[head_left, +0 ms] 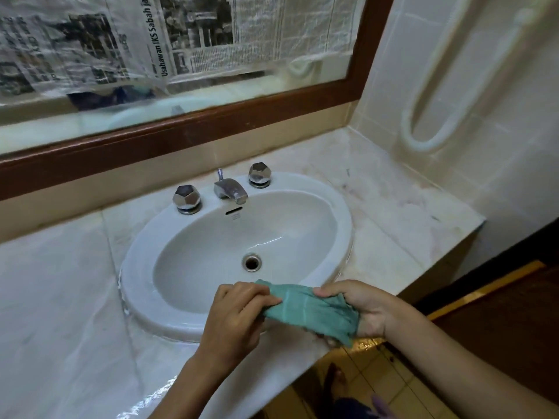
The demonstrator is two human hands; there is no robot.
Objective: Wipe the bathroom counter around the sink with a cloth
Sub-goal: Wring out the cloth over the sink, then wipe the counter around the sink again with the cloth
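Two hands grip one teal cloth (308, 309) and stretch it between them above the front rim of the white sink (341, 213). The left hand (239, 316) pinches the cloth's left end with curled fingers; the right hand (360, 306) clutches the bunched right end. The marble counter (60, 297) surrounds the sink. Behind the basin stands a chrome faucet (230, 189) between two faceted knobs (187, 198). Above, a wood-framed mirror (211, 86) is partly covered with newspaper (90, 40).
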